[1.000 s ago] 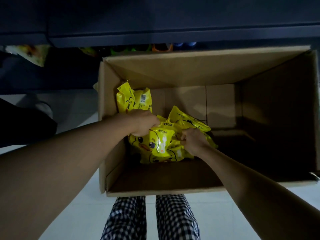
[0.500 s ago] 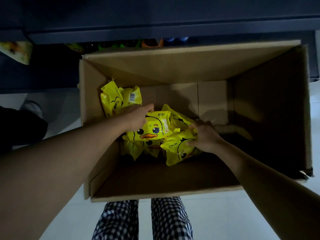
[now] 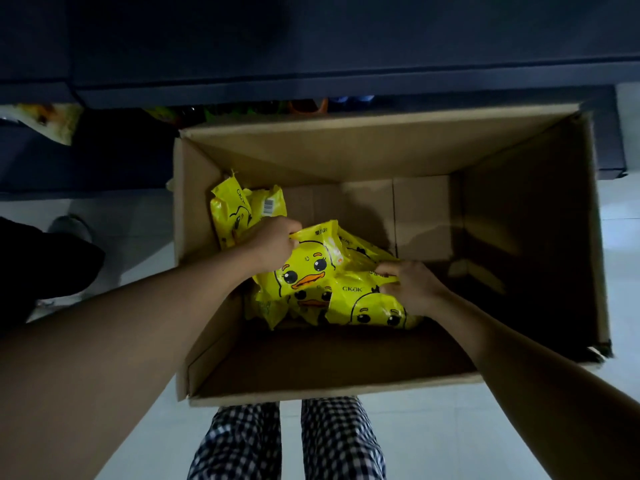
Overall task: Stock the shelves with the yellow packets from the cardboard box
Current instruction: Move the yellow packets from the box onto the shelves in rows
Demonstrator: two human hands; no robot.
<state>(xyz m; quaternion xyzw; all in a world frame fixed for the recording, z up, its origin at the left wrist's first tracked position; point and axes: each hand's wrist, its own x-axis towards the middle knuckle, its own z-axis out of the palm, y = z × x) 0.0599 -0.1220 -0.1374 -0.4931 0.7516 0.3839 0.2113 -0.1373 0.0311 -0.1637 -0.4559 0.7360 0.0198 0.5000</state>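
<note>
**Soft, slick packets gathered low in the box**

The yellow packets point(image 3: 313, 271) look like light, glossy film pouches printed with a duck face: soft, crinkly, likely slippery on the flat faces and easy to crush if squeezed hard. The best hold is probably a pinch on a sealed edge or corner, or a loose scoop under a small bunch, rather than a tight grab across the middle.

They lie heaped on the floor of the cardboard box point(image 3: 346, 147), toward its left half, with two more packets point(image 3: 242, 209) propped against the left wall just beyond the heap. The right half of the box shows bare cardboard in shadow.

The left hand point(image 3: 272, 242) is down inside the box, fingers curled and pinching the upper left edge of the topmost duck packet. The right hand point(image 3: 412, 287) rests at the heap's right side, fingers curled onto the top edge of a lower packet point(image 3: 374, 304), apparently gripping it.

The dark shelves point(image 3: 311, 88) sit just past the box's far wall.
</note>
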